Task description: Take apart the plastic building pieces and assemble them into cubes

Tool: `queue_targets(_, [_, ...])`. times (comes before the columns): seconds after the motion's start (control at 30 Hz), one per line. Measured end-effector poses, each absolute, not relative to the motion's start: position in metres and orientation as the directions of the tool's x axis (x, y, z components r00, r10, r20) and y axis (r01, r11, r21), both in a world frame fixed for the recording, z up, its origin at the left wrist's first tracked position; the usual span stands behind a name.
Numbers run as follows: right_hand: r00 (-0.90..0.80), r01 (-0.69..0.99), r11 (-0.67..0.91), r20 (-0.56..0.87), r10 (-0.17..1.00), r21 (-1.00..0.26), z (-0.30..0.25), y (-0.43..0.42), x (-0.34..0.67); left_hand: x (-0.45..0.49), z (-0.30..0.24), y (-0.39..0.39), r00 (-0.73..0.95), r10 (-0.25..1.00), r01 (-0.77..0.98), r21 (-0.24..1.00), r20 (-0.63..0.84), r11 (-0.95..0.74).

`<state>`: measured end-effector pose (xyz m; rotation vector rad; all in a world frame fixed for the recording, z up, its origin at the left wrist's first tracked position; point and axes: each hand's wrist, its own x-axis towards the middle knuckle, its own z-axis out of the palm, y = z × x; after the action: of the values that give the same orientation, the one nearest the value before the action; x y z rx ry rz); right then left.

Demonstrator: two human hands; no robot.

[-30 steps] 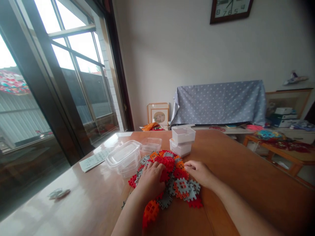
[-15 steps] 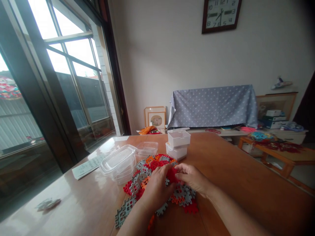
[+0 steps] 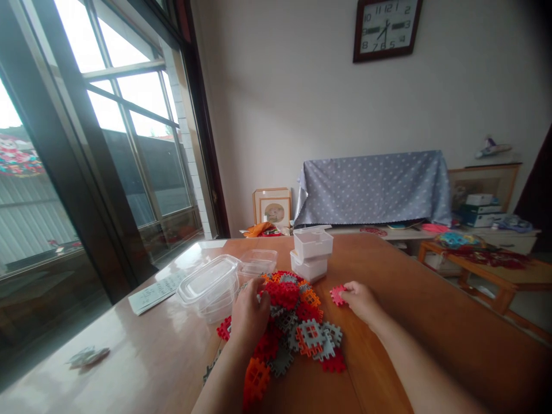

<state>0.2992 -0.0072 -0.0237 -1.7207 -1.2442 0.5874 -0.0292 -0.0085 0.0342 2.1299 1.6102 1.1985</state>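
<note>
Red tile (image 3: 337, 295) location: just right of the tile pile (image 3: 302, 333), in front of the stacked white boxes (image 3: 313, 256), low over the table (image 3: 431, 345); whether it rests on the wood cannot be told. Half a second earlier both hands met over the centre of the pile; the right hand (image 3: 361, 300) has since moved out to the right with the red tile, fingers closed on its right edge; the left hand (image 3: 249, 311) has shifted to the pile's left side, fingers curled down on the tiles; whether they grip a piece cannot be told.

Surroundings, by size: table, brown and glossy; clear lidded container (image 3: 210, 283) touching the left hand's far side; stacked white boxes behind the pile; small clear tub (image 3: 259, 261) between those two; printed sheet (image 3: 153, 290) further left; crumpled wrapper (image 3: 86, 356) near the table's left edge. Nothing lies between the red tile and the boxes.

Red tile appearance: flat, square, notched edges, pinkish red; pile tiles share the shape in red, orange and grey.
</note>
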Motion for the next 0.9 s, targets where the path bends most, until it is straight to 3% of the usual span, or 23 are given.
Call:
queue_targets(0.3, [0.384, 0.722, -0.173, 0.18, 0.906, -0.67, -0.035, 0.0, 0.313, -0.031, 0.034, -0.005, 0.066, 0.881, 0.714, 0.594, 0.468, -0.369])
queue_targets(0.47, [0.354, 0.786, -0.176, 0.197, 0.914, -0.593, -0.037, 0.002, 0.313, -0.028, 0.041, -0.013, 0.088, 0.881, 0.79, 0.507, 0.464, -0.346])
queue_targets(0.7, [0.307, 0.805, -0.147, 0.191, 0.932, -0.574, -0.04, 0.006, 0.313, -0.01, 0.053, -0.034, 0.332, 0.833, 0.814, 0.311, 0.444, -0.49])
queue_targets(0.9, [0.288, 0.784, -0.131, 0.169, 0.943, -0.606, -0.041, 0.003, 0.311, -0.001, 0.051, -0.039, 0.424, 0.818, 0.803, 0.256, 0.389, -0.538])
